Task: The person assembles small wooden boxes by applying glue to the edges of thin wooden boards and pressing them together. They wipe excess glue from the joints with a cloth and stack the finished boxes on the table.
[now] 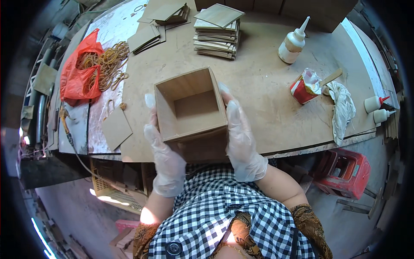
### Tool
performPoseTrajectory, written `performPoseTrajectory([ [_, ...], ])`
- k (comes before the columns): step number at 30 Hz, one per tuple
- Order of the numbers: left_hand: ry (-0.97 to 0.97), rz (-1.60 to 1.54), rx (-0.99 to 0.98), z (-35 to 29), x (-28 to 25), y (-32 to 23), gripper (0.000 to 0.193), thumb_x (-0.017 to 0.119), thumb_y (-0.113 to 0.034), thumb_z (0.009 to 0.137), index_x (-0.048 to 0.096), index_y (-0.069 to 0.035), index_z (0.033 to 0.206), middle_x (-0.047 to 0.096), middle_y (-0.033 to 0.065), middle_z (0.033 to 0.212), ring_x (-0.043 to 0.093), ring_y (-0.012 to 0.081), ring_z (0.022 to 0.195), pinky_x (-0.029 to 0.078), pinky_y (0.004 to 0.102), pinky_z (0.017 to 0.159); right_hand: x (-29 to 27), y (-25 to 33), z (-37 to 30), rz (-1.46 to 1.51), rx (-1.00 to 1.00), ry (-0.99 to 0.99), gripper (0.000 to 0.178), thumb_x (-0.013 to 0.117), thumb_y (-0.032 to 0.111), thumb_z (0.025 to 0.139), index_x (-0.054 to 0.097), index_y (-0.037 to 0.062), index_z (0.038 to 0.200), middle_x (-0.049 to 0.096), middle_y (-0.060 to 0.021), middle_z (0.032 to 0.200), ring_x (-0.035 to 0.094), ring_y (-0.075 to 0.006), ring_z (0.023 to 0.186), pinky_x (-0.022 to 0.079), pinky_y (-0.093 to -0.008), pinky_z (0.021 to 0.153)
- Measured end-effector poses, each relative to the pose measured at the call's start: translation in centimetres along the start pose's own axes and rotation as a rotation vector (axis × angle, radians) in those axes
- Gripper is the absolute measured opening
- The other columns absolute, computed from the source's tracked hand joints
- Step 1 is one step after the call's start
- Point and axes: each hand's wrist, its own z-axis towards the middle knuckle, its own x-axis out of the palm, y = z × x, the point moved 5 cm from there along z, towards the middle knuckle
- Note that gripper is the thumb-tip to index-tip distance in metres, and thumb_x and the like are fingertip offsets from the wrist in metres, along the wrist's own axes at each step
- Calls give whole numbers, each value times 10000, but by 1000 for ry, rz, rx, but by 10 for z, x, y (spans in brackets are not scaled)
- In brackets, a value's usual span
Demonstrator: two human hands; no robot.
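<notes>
An open-topped square wooden box (190, 132) is held between my two hands at the table's front edge, its hollow inside facing up toward me. My left hand (164, 159), in a thin translucent glove, presses against the box's left wall. On the opposite wall, my right hand (242, 142) in a matching glove grips with fingers reaching up along the side. The box's underside and some of my fingertips are hidden behind its walls. A loose square board (117, 128) lies to the left of my left hand.
Stacked thin boards (216, 39) and several loose panels (148, 38) lie at the back. Rubber bands spill from a red plastic bag (71, 77) at left. To the right are a glue bottle (292, 45), a red tub (303, 92), a white rag (343, 110) and a red stool (345, 172).
</notes>
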Motion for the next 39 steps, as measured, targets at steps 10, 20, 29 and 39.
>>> performPoseTrajectory([
  [10, 99, -122, -14, -2, -1, 10, 552, 315, -395, 1068, 310, -57, 1504, 405, 76, 1481, 406, 206, 1351, 325, 372, 1135, -5, -7, -3, 82, 85, 47, 472, 330, 269, 1086, 405, -23, 1448, 412, -129, 1506, 330, -196, 1420, 226, -316, 1175],
  [20, -139, 162, -12, -19, 0, 15, 767, 255, -621, 1015, 274, -49, 1527, 339, 71, 1540, 337, 210, 1373, 229, 336, 1162, 2, -3, -1, 12, -36, 108, 506, 327, 302, 1085, 359, -15, 1478, 344, -121, 1550, 278, -202, 1450, 190, -314, 1192],
  [29, 83, 20, 121, -11, -18, 40, 742, 359, -601, 1007, 329, -50, 1503, 396, 52, 1500, 393, 197, 1312, 267, 318, 1137, -8, -13, 1, 350, 130, 229, 553, 403, 318, 1067, 298, 14, 1517, 274, -118, 1586, 210, -198, 1478, 157, -318, 1202],
  [39, 46, 136, -120, -5, -72, 71, 558, 457, -475, 1027, 363, -197, 1502, 412, 29, 1465, 381, 143, 1324, 302, 348, 1101, -8, -14, -10, 238, 86, 210, 584, 573, 245, 1009, 341, 64, 1513, 342, -67, 1558, 281, -175, 1443, 184, -316, 1187],
])
